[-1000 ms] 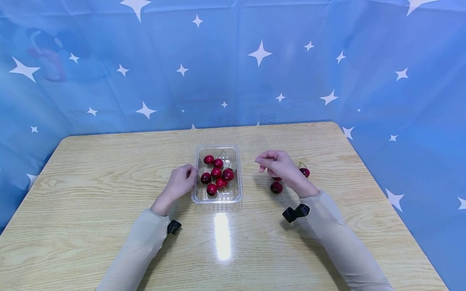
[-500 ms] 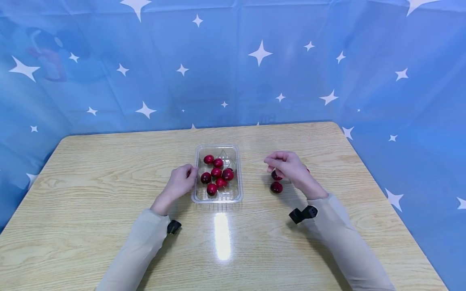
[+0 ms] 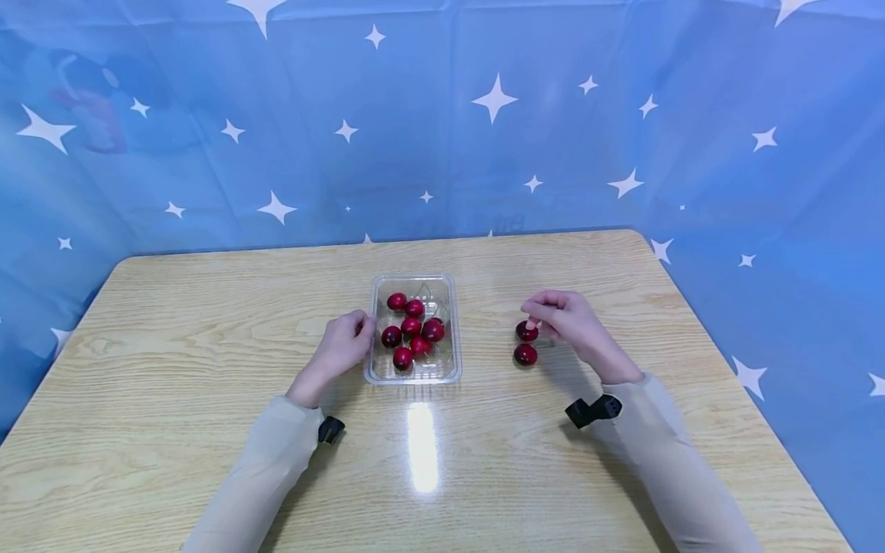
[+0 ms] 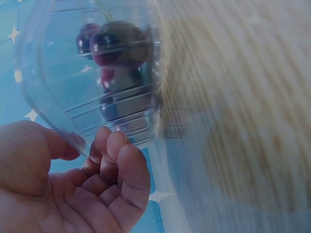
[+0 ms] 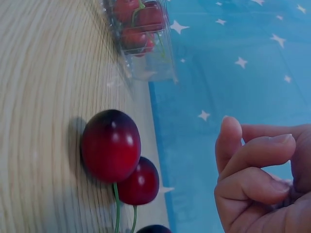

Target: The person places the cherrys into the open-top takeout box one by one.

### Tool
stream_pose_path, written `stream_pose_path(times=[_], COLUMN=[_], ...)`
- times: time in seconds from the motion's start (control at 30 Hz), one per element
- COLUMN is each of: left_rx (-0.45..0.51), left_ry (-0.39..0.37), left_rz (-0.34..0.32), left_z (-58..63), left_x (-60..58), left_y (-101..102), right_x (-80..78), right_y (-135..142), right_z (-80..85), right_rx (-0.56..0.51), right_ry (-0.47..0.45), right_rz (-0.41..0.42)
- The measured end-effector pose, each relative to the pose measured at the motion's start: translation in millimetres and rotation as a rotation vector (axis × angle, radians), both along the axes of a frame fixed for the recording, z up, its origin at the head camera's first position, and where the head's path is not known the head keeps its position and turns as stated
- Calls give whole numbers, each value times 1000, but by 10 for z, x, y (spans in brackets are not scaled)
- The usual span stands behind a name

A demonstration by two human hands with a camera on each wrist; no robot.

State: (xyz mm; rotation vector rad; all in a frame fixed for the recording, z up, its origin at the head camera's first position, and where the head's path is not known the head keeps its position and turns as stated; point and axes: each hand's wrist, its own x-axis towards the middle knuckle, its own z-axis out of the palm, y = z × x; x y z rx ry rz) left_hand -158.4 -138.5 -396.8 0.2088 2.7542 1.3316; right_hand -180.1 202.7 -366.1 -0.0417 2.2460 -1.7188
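Note:
My left hand holds the left side of a clear plastic tray containing several red cherries. In the left wrist view the thumb is at the rim and curled fingers touch the outer wall. My right hand, its fingers loosely bent around nothing, hovers over the cherries on the table. One dark red cherry lies nearest me, and another cherry sits just behind it, partly covered by the fingertips. The right wrist view shows their green stems and part of a third cherry.
The light wood table ends at a blue curtain with white stars. Black wrist cameras are strapped to the left sleeve and right sleeve. A bright reflection lies on the wood before the tray.
My right hand has moved right and slightly nearer me, uncovering the second cherry and covering the one farther right. The left hand and the tray have stayed in place.

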Motion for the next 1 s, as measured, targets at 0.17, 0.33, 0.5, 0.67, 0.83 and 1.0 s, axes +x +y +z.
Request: stream_pose_path(times=[0.17, 0.33, 0.5, 0.67, 0.83, 1.0], left_rx=[-1, 0, -2, -1, 3, 4], left_ry=[2, -1, 0, -1, -4, -3], left_rz=[4, 8, 11, 12, 11, 12], left_z=[5, 7, 7, 9, 4, -4], left_x=[-1, 0, 0, 2, 3, 3], left_y=[3, 6, 8, 10, 9, 7], right_x=[15, 35, 54, 72, 102, 138], right_y=[56, 121, 189, 253, 300, 338], right_z=[4, -21, -77, -111, -124, -141], right_rx=[-15, 4, 32, 44, 71, 119], right_ry=[9, 11, 8, 17, 12, 14], right_rz=[-2, 0, 0, -8, -26, -26])
